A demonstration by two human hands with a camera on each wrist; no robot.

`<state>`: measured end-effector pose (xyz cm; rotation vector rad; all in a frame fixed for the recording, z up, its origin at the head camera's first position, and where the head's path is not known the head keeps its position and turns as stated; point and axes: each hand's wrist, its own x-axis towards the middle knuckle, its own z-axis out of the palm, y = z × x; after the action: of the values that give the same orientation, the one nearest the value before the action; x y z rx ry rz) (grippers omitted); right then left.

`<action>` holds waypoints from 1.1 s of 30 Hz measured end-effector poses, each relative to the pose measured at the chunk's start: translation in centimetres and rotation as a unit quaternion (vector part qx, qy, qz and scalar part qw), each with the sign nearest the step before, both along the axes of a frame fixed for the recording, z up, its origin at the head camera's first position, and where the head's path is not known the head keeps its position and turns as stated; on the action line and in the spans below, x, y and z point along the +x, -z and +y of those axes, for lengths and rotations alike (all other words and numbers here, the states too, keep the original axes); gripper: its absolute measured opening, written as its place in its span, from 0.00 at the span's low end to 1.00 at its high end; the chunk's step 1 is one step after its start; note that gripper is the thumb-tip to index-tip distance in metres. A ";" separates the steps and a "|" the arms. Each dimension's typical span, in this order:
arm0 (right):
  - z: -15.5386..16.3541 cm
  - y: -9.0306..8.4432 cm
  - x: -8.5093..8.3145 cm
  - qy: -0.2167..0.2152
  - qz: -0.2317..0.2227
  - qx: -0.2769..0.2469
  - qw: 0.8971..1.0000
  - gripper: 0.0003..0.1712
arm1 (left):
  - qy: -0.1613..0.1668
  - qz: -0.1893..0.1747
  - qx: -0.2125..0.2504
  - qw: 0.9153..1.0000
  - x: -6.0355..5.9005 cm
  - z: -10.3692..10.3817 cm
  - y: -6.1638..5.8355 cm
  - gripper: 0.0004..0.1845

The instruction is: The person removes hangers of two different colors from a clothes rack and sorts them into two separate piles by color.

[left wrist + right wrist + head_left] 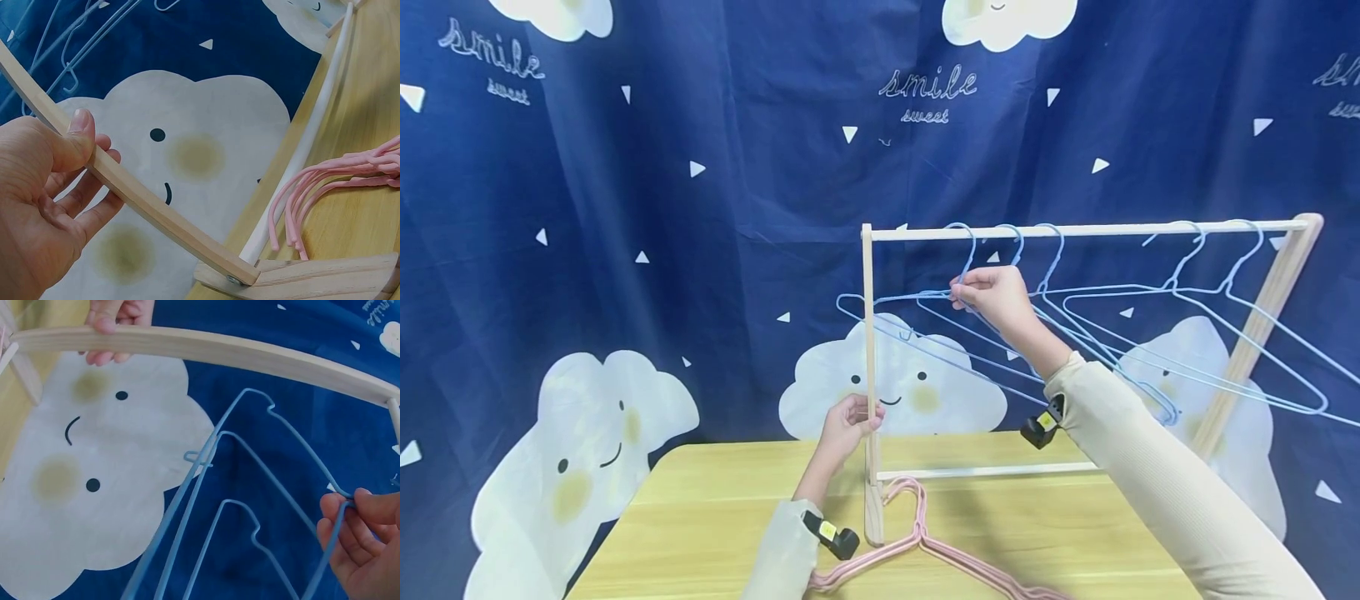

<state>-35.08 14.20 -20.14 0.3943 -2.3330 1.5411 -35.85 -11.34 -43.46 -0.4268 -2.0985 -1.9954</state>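
Note:
My left hand (847, 425) grips the left wooden upright (869, 342) of a clothes rack. In the left wrist view, the thumb lies on the near side of that upright (150, 212), with the fingers behind it. Higher up, my right hand (1000, 300) pinches the leftmost blue clothes hanger (974, 243) at its neck, below the hook. That hook is over the rack's top rail (1112, 230). From the right wrist, thumb and fingertips show closed on the hanger's wire (310, 449). Several more blue hangers (1253, 242) hang to the right along the rail.
Several pink hangers (919, 510) lie in a stack on the wooden table (715, 508), by the rack's left foot (873, 510). A white lower bar (1000, 471) runs between the rack's sides. The right upright (1262, 333) leans. Behind hangs a blue cloud-print curtain (805, 183).

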 end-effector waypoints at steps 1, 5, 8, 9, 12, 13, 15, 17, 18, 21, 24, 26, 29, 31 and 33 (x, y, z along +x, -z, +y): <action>0.0 -0.1 0.1 -0.001 0.005 -0.005 1.000 0.12 | 0.000 -0.003 0.002 1.000 0.0 0.0 0.0 0.14; -0.1 -0.7 0.8 0.002 0.031 -0.019 0.999 0.13 | -0.001 -0.006 0.005 1.000 0.0 0.0 -0.2 0.14; 0.1 -0.9 1.6 0.007 0.052 -0.021 0.998 0.13 | -0.003 -0.005 0.005 1.000 0.1 0.0 -0.3 0.14; 0.2 -0.9 1.9 0.007 0.061 -0.020 0.998 0.13 | -0.003 -0.004 0.006 1.000 0.1 0.0 -0.3 0.14; 0.6 -0.4 2.6 0.012 0.091 -0.009 0.996 0.13 | -0.002 0.000 0.006 1.000 0.1 0.1 -0.4 0.14; 0.8 -0.1 2.9 0.014 0.100 -0.001 0.995 0.12 | -0.002 0.000 0.007 1.000 0.1 0.1 -0.4 0.14; 1.2 0.6 3.5 0.018 0.117 0.014 0.993 0.11 | -0.001 -0.001 0.006 1.000 0.1 0.1 -0.3 0.13; 1.6 1.5 4.1 0.027 0.134 0.033 0.990 0.10 | -0.002 -0.005 0.005 1.000 0.1 0.0 -0.2 0.13; 1.8 1.9 4.4 0.033 0.141 0.044 0.989 0.10 | -0.003 -0.006 0.004 1.000 0.1 -0.1 -0.2 0.13; 2.7 3.5 5.2 0.044 0.159 0.065 0.984 0.09 | -0.004 -0.009 0.000 1.000 0.1 0.0 0.0 0.13; 3.6 5.1 6.1 0.052 0.169 0.083 0.981 0.08 | -0.005 -0.013 0.000 1.000 0.0 0.0 0.1 0.14; 4.1 6.3 6.7 0.052 0.172 0.089 0.980 0.07 | -0.005 -0.012 0.000 1.000 0.0 0.0 0.0 0.14; 5.0 8.2 7.7 0.048 0.169 0.091 0.980 0.05 | -0.006 -0.012 0.002 1.000 0.0 0.0 -0.2 0.13; 5.7 9.5 8.4 0.044 0.166 0.096 0.980 0.04 | -0.006 -0.009 0.001 1.000 0.0 0.0 -0.2 0.13; 6.3 10.8 9.1 0.041 0.160 0.104 0.981 0.03 | -0.006 -0.011 0.001 1.000 0.0 0.0 -0.2 0.13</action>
<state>-26.01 20.53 -30.91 0.5447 -2.2275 1.1054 -35.80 -11.34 -43.25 -0.3922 -2.1068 -2.0046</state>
